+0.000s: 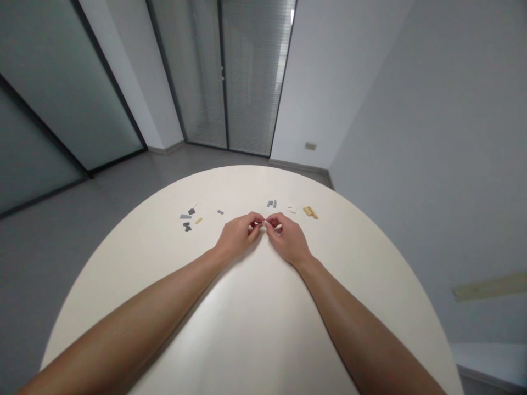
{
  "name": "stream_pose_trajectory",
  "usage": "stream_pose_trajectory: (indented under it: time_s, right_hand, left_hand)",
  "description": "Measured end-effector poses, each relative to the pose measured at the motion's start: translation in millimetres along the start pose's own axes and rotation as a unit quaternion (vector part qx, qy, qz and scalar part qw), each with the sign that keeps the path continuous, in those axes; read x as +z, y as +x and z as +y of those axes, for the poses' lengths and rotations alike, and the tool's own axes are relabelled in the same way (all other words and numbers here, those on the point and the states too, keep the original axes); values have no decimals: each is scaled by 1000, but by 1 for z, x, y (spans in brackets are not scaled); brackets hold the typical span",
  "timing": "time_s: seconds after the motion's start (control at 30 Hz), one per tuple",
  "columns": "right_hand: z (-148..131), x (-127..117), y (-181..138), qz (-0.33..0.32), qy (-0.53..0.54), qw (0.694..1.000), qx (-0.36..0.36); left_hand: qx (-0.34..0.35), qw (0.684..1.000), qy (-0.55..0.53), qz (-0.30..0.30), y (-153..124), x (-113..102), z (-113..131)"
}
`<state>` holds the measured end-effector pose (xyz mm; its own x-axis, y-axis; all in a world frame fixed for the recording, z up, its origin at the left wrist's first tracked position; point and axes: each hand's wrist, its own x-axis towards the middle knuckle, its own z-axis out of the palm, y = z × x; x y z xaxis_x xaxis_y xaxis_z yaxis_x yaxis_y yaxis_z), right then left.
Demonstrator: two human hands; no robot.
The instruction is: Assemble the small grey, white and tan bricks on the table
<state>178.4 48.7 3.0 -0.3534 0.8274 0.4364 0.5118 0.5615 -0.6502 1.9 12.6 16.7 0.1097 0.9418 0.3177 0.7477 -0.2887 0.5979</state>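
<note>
Both my hands meet at the middle of a round cream table (255, 329). My left hand (239, 235) and my right hand (288, 237) have their fingertips pinched together on a small white piece (264, 225) held between them, just above the tabletop. What the piece is I cannot make out; it looks like a tiny building brick. Small loose bricks lie beyond the hands: several grey ones (187, 218) to the left, a grey pair (271, 203), a white one (292, 208) and a tan one (310, 211) to the right.
A single small grey brick (220, 212) lies behind my left hand. Past the table's far edge are a grey floor, glass partitions with dark frames (224, 77) and a white wall (432, 137) close on the right.
</note>
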Motion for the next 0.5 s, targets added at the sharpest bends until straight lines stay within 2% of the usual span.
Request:
stream_pose_trajectory:
  time_s: [0.5]
  right_hand:
    - [2,1,0,3,4,1000,-2]
  left_hand:
    - [4,1000,2,4,-1,1,0]
